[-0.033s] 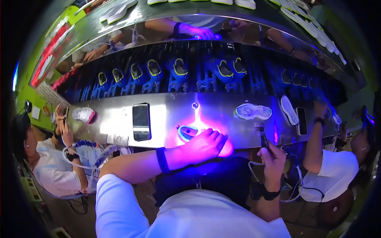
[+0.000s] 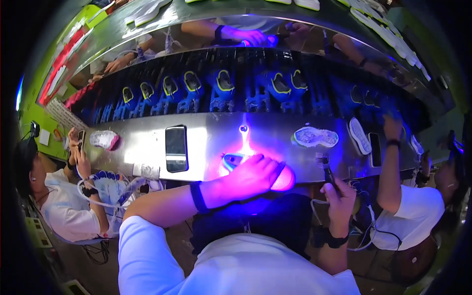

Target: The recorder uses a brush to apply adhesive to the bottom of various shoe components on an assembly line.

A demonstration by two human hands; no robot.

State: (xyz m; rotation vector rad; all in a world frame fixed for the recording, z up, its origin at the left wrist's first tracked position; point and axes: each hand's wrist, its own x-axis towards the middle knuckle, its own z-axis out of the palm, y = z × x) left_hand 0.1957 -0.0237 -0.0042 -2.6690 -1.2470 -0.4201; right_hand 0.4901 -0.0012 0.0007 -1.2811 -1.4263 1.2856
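Under a bright violet-pink light, my left hand (image 2: 256,173) wraps over the top of a shoe upper (image 2: 284,180). The rounded toe pokes out to the right of my fingers, and the blue-edged opening shows to the left of my wrist. My palm hides the middle of the shoe. To the right, my right hand (image 2: 340,194) grips the dark handle of a brush (image 2: 323,160), its bristles pointing up and away from me. The brush is apart from the shoe. Beyond it on the metal bench (image 2: 270,129) lies a white shoe sole (image 2: 316,137).
Behind the bench, a dark rack (image 2: 196,105) carries several blue shoes with yellow-rimmed openings. A phone (image 2: 176,149) lies left of the shoe; another phone (image 2: 374,149) and a second sole (image 2: 360,135) lie right. Co-workers sit at both sides. Hoses (image 2: 371,221) hang beside my right arm.
The shoe in my left hand has shifted slightly, with more of its toe now showing. My right hand and brush have barely moved. The right co-worker's hand has moved farther toward the rack.
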